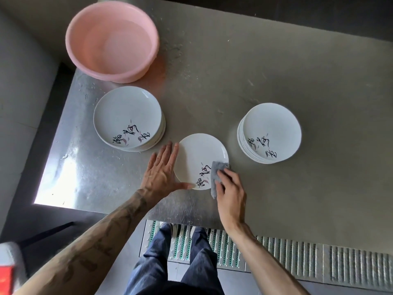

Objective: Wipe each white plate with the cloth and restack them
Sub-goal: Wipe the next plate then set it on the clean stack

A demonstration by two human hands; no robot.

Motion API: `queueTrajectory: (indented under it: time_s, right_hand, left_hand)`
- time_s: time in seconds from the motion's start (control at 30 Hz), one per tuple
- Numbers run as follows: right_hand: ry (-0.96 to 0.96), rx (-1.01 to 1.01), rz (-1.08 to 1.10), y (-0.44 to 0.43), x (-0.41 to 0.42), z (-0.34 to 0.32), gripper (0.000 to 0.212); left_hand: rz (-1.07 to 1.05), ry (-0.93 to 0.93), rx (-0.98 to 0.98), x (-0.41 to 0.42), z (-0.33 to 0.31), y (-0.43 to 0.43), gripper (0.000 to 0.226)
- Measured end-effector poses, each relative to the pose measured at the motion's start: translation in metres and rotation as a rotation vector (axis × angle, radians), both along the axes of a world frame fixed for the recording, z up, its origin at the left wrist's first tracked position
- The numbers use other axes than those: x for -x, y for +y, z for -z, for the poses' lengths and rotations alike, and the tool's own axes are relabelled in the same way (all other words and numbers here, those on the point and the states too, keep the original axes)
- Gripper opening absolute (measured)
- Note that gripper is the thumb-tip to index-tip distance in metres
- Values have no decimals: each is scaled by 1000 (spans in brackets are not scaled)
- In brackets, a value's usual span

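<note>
Plate [197, 156]: a single white plate with black brushwork lies flat on the metal table [276, 71], near me, between two stacks.
Left hand [162, 171]: my fingers are straight, resting flat against the plate's left rim, thumb at its near edge.
Right hand [230, 188]: I pinch a grey cloth [218, 173] on the plate's right side.
Left stack [128, 118]: plates, far left.
Right stack [270, 133]: plates, right.
Basin [112, 41]: pink, far left.
</note>
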State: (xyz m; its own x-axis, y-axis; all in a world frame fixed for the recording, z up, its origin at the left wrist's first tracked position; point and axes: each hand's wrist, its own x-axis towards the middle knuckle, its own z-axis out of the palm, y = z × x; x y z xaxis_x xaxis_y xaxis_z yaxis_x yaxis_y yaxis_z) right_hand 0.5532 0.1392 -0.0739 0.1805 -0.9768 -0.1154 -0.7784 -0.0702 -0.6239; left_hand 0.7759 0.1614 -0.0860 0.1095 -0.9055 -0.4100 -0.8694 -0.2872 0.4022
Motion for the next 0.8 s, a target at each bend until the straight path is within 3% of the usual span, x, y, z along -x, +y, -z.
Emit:
queueTrajectory:
  time_s: [0.13,0.23,0.37,0.57,0.63,0.8]
  right_hand:
    - [-49,-32,55,3,0,-7,34]
    - [-113,-40,149,-17,0,-10,34]
    - [-161,-68,199,-25,-5,-12,34]
    - [-263,-114,306,-6,0,-13,30]
    - [-340,-117,397,-5,-2,-17,27]
    - [-691,-164,625,-29,-15,-40,19]
  left_hand:
    - [221,-201,54,0,-2,-3,130]
    - [403,-194,90,5,0,0,108]
    - [440,-188,174,14,-3,1,111]
    - [545,-288,354,18,-5,5,77]
    - [565,-272,419,17,-8,7,61]
    - [468,-142,484,23,-32,4,48]
